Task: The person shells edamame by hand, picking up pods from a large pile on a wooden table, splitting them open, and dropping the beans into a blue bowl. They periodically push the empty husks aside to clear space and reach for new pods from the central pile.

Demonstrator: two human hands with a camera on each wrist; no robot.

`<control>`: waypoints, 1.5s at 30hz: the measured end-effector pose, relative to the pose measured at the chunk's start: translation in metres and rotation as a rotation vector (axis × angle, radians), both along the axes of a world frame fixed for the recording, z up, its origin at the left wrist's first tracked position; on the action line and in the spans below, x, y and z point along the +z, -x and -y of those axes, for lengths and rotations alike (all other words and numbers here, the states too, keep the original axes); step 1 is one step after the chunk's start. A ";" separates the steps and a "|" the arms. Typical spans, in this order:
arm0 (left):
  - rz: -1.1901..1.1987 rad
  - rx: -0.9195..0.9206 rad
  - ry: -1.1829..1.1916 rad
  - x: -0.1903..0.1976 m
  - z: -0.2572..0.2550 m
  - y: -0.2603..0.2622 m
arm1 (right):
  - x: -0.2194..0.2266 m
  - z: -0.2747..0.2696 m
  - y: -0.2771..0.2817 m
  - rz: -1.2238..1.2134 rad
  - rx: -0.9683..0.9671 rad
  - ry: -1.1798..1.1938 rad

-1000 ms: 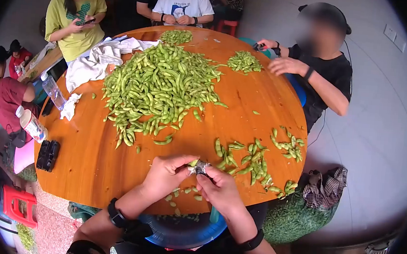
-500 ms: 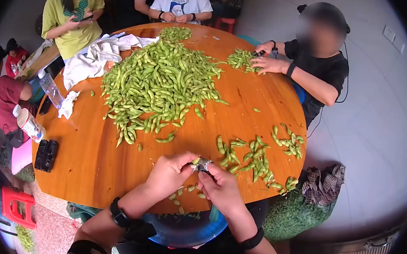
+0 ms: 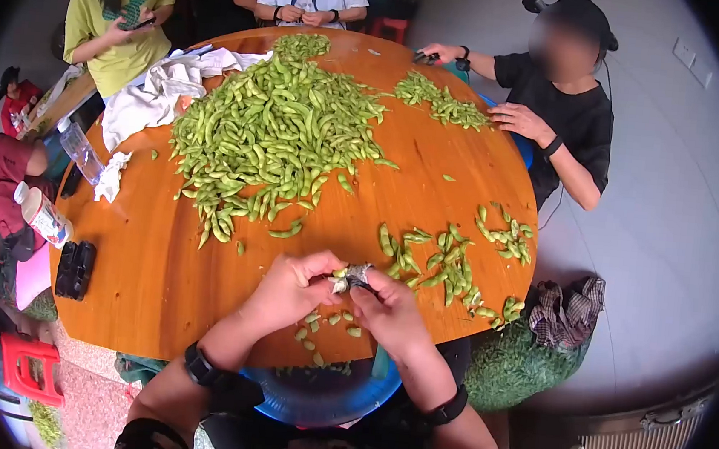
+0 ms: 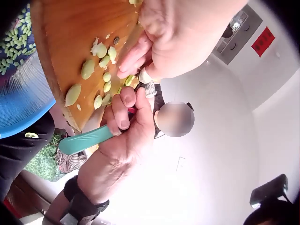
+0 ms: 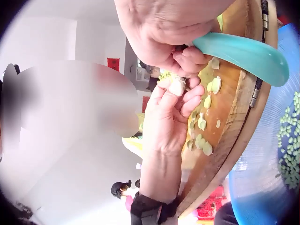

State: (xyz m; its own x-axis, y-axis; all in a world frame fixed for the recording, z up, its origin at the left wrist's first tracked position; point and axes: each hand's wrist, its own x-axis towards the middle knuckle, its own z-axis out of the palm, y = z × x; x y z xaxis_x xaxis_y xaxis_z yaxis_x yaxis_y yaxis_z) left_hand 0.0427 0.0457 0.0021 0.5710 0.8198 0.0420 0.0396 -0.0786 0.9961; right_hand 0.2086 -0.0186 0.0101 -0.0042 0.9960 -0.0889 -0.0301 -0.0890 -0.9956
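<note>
Above the table's near edge, my left hand (image 3: 285,295) pinches a small green pod (image 3: 340,272) between thumb and fingers. Something pale sits at the left thumb's tip; whether it is a wrap or a husk is unclear. Close against it is my right hand (image 3: 396,317), its fingers curled round a teal handle (image 4: 86,139), whose broad end sticks out below the palm in the left wrist view. Grey, crinkled material covers the area by the right thumb and finger. Shelled beans (image 5: 207,101) lie on the wood under both hands.
A large heap of pods (image 3: 273,131) covers the table's middle, with smaller pod groups (image 3: 450,267) at right. A blue basin (image 3: 318,400) sits below the near edge. Bottles (image 3: 44,216), a black case (image 3: 75,270) and cloths (image 3: 143,107) lie left. People surround the table.
The head view has shifted slightly. My hands stay together, with the pod still pinched. The person at right has drawn the hands apart, and the pods near them are spread wider.
</note>
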 end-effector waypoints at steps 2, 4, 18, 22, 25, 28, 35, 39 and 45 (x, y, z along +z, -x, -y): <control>0.023 -0.044 0.041 -0.002 -0.005 0.002 | 0.002 -0.001 -0.004 -0.027 0.005 0.042; 0.093 -0.086 0.245 0.000 -0.008 0.003 | 0.002 -0.004 -0.012 -0.238 0.072 0.207; -0.351 0.218 -0.658 -0.007 0.005 -0.010 | -0.008 0.004 0.004 0.282 -0.047 -0.104; -0.594 0.265 -0.654 0.007 0.018 -0.012 | -0.011 0.003 -0.002 0.369 -0.059 -0.236; -0.685 0.175 -0.709 0.014 0.030 0.004 | -0.013 0.002 -0.027 0.566 -0.225 -0.442; -0.796 0.221 -0.797 0.014 0.029 0.026 | -0.008 0.008 -0.073 0.796 -0.314 -0.314; -0.997 0.460 -0.771 -0.003 -0.027 0.030 | 0.000 0.016 -0.065 0.724 -0.279 -0.414; -0.836 0.480 -0.759 0.003 -0.027 0.031 | 0.004 0.017 -0.046 0.584 -0.165 -0.341; -0.499 0.323 -0.510 0.010 -0.003 0.017 | 0.011 0.007 -0.021 -0.086 0.035 0.161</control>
